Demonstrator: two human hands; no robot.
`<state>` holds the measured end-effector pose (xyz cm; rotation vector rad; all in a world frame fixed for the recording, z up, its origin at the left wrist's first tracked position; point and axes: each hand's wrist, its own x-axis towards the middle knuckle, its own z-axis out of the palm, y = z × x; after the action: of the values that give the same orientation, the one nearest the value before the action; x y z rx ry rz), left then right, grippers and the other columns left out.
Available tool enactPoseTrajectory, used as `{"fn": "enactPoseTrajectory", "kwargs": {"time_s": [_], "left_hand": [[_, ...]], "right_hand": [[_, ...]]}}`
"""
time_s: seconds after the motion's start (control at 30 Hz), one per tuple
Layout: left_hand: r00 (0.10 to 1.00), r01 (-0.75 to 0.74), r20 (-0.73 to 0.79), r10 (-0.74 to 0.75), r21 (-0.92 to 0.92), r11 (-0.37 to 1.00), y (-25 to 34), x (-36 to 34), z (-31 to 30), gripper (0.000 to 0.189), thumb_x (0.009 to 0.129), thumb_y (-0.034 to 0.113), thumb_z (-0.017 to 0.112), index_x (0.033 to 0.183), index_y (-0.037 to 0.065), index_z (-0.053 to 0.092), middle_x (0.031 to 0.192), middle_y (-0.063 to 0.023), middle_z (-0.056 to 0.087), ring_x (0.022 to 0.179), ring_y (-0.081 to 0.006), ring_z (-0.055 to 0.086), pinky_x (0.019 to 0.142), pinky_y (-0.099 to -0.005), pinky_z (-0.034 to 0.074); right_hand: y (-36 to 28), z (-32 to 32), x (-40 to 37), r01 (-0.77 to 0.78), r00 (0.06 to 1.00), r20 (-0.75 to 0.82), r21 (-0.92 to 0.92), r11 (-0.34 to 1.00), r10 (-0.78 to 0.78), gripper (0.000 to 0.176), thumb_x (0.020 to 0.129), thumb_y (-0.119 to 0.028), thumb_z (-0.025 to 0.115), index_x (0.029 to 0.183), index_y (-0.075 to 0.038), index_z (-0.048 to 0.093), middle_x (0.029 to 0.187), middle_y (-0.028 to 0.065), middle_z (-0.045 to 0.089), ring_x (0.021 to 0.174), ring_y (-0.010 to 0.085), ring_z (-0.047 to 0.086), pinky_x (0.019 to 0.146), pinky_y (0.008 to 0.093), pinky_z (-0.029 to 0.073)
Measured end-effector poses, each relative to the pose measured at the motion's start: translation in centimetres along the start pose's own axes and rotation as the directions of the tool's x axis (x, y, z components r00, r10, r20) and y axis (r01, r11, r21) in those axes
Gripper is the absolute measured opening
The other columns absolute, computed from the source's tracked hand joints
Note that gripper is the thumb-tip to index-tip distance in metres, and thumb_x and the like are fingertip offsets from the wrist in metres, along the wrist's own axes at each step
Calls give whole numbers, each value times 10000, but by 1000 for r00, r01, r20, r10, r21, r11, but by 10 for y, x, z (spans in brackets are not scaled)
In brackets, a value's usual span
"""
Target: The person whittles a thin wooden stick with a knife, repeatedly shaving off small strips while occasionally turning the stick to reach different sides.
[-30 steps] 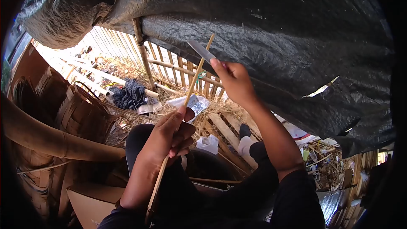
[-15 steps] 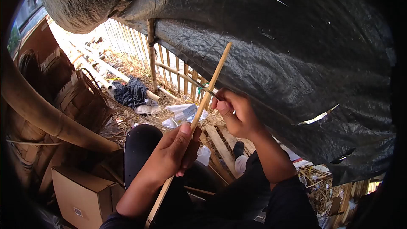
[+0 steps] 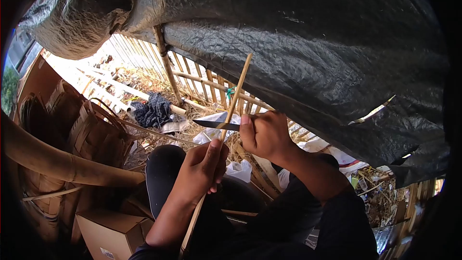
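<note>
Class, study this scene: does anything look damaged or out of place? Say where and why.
Yes. The black plastic sheet looks torn at the right: light shows through a long slit. Also, a dark cloth lies bunched up by a bamboo pole, rather than folded or hung.

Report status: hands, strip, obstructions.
Left hand gripping strip. Right hand holding knife, blade crossing strip near left thumb. Strip slanting up and away, far end free. No other obstruction seen at blade.

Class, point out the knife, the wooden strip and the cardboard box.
Knife (image 3: 210, 124), head view: on the blade.
Wooden strip (image 3: 236, 96), head view: on its upper length.
Cardboard box (image 3: 104, 235), head view: on a side panel.
</note>
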<state>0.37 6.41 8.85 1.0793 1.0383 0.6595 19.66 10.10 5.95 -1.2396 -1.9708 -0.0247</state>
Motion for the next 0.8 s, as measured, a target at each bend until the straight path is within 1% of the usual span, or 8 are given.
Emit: {"fn": "enactPoseTrajectory", "kwargs": {"time_s": [0.3, 0.5, 0.53, 0.57, 0.6, 0.63, 0.7, 0.8], "left_hand": [[998, -33, -58, 29, -73, 997, -13, -7, -5, 326, 1038, 327, 427, 937, 48, 563, 601, 23, 475, 449, -37, 430, 391, -183, 370], [991, -42, -123, 57, 116, 992, -8, -2, -8, 359, 1041, 350, 412, 870, 59, 532, 604, 35, 453, 466, -27, 407, 399, -188, 362], [995, -36, -90, 48, 130, 991, -6, -4, -10, 372, 1039, 364, 414, 864, 57, 531, 605, 35, 457, 467, -27, 411, 404, -186, 364], [998, -29, -55, 37, 146, 989, -6, -4, -11, 386, 1036, 378, 417, 859, 54, 530, 606, 35, 461, 468, -27, 415, 410, -185, 365], [999, -34, -34, 39, 118, 992, -13, -5, -6, 453, 1025, 439, 413, 834, 43, 522, 538, 29, 427, 405, -39, 371, 367, -201, 321], [1000, -27, 16, 25, 96, 995, -11, -12, 3, 455, 1024, 440, 414, 834, 41, 525, 531, 31, 421, 400, -41, 371, 366, -199, 323], [998, -38, 57, 34, 75, 996, -5, -15, 9, 453, 1023, 434, 421, 841, 35, 534, 509, 31, 402, 384, -55, 374, 360, -200, 319], [997, -36, -73, 37, 15, 999, -10, 3, -16, 447, 1024, 432, 421, 814, 49, 517, 506, 22, 406, 377, -62, 370, 352, -205, 305]], "right_hand": [[-15, 23, 0, 122, 992, -37, 114, 986, -118, 271, 813, -141, 507, 550, -81, 538, 460, 96, 484, 382, 294, 520, 434, 388, 455], [4, 50, 7, 162, 972, -179, 35, 986, -154, 310, 825, -158, 513, 525, -80, 522, 451, 111, 480, 381, 316, 517, 448, 417, 461], [26, 56, 14, -95, 970, -232, -110, 989, 68, 407, 873, -215, 493, 501, -57, 544, 466, 154, 521, 399, 343, 540, 465, 440, 472], [56, 43, 39, -444, 893, -211, -283, 850, 397, 515, 925, -293, 447, 506, -25, 580, 502, 203, 560, 436, 380, 577, 492, 457, 491], [91, 24, 53, -564, 826, -254, -333, 756, 504, 566, 953, -341, 399, 546, -12, 616, 543, 231, 584, 512, 399, 622, 526, 470, 507], [128, 20, 52, -593, 805, -346, -451, 667, 481, 570, 952, -349, 379, 548, -33, 626, 499, 188, 577, 506, 388, 626, 532, 479, 526], [141, 4, 45, -704, 699, -388, -226, 673, 601, 577, 977, -344, 367, 573, -9, 604, 558, 223, 589, 584, 396, 637, 592, 468, 497], [87, -13, 29, -554, 805, -250, 9, 832, 538, 551, 988, -298, 365, 557, -11, 555, 498, 189, 527, 524, 374, 592, 554, 444, 438]]}}
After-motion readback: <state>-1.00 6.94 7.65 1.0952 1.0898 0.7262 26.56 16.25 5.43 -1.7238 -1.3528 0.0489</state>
